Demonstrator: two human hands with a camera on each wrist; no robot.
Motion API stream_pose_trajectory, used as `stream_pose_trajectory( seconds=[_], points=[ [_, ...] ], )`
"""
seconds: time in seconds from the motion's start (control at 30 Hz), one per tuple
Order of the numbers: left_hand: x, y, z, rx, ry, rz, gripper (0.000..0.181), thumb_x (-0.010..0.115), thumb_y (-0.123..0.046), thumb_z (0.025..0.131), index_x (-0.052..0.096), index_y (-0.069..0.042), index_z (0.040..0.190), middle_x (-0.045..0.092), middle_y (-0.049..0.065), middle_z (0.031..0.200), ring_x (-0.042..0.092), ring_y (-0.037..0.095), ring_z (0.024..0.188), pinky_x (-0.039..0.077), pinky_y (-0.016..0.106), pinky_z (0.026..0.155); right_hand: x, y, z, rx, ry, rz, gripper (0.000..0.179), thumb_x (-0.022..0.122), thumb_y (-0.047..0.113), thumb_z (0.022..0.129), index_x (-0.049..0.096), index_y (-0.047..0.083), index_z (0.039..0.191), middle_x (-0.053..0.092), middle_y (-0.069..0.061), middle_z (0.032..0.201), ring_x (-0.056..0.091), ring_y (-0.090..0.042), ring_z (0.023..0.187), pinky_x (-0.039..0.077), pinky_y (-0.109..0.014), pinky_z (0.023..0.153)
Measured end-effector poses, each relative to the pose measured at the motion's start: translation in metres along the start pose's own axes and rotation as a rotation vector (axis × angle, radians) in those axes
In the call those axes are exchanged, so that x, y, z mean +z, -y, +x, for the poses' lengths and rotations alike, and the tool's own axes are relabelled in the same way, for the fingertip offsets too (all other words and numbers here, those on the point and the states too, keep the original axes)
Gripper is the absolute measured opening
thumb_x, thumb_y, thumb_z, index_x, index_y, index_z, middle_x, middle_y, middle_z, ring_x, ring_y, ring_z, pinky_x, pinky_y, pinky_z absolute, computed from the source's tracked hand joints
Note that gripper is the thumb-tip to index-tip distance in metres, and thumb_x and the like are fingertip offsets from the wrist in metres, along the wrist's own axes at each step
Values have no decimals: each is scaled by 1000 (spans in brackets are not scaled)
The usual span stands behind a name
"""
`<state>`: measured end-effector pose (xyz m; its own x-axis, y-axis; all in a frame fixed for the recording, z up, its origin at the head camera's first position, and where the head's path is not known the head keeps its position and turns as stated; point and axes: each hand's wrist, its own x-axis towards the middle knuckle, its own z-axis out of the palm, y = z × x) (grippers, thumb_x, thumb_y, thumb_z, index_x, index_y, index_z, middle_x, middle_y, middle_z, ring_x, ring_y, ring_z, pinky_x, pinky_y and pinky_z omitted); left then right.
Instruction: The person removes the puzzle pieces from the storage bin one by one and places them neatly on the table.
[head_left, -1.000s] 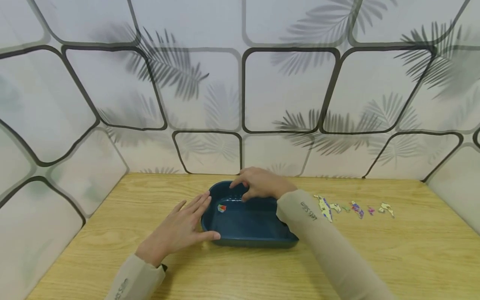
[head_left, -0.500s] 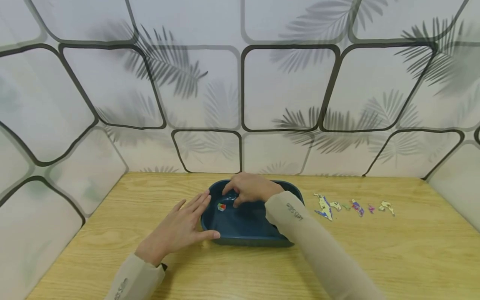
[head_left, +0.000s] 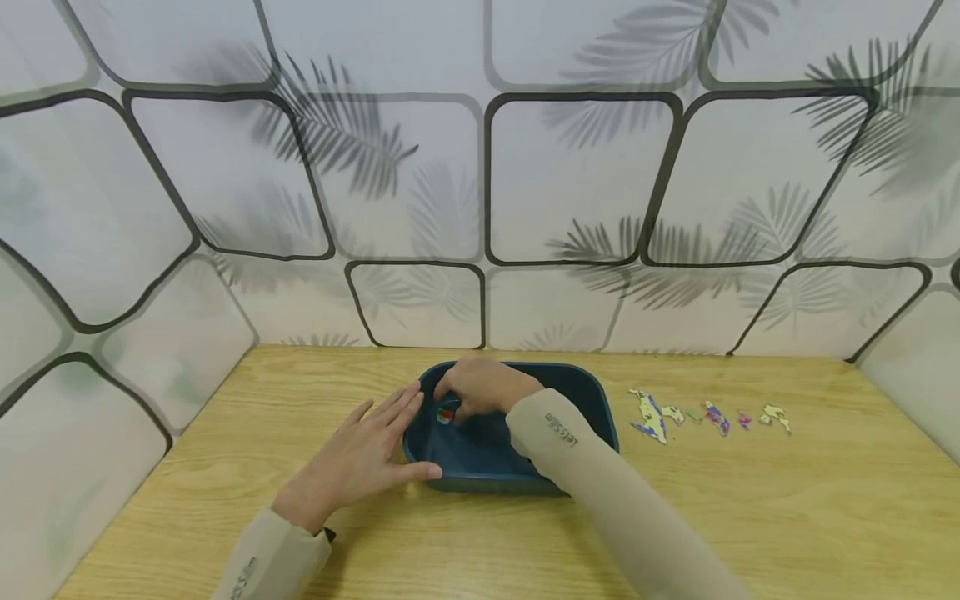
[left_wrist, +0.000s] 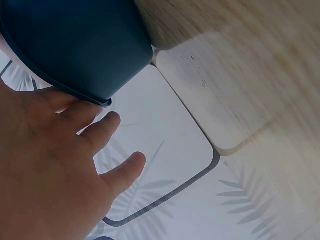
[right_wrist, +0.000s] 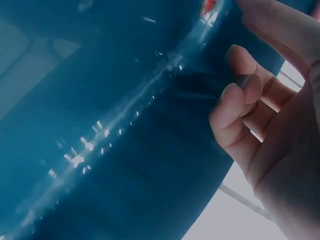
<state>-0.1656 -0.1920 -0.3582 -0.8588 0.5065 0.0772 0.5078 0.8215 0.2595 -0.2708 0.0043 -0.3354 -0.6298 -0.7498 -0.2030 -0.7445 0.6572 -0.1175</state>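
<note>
A dark blue basin [head_left: 487, 454] sits on the wooden table. Against its left rim rest the straight fingers of my left hand [head_left: 360, 458], thumb along the near edge. The left wrist view shows the fingertips of that left hand [left_wrist: 65, 145] by the basin's rim [left_wrist: 65, 92]. My right hand [head_left: 487, 385] reaches inside the basin, thumb and index finger spread around a small red-and-green piece [head_left: 446, 413] at the left end. In the right wrist view the piece [right_wrist: 208, 7] is partly cut off at the top, and the other fingers of the right hand [right_wrist: 270, 105] are bent.
Right of the basin, several flat colourful cut-out pieces lie in a row, among them a large pale-yellow and blue one [head_left: 651, 417] and a purple one [head_left: 717, 418]. A patterned cloth wall [head_left: 555, 183] stands behind the table [head_left: 750, 517].
My right hand has moved left and lower inside the basin, to the small red-and-green piece. The left hand keeps its place on the rim.
</note>
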Motion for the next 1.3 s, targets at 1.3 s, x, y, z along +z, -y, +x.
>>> stream_pose_trajectory(
  seconds=[1.3],
  points=[
    [0,-1,0,7,-3,12,97,58,-65,93,34,6,155,26,18,164,29,34,149,25,66,114,0,-4,6,5,-8,-17,11,80,27,91,72,20,88,61,8,86,57,-10,82,51,-29,75]
  ],
)
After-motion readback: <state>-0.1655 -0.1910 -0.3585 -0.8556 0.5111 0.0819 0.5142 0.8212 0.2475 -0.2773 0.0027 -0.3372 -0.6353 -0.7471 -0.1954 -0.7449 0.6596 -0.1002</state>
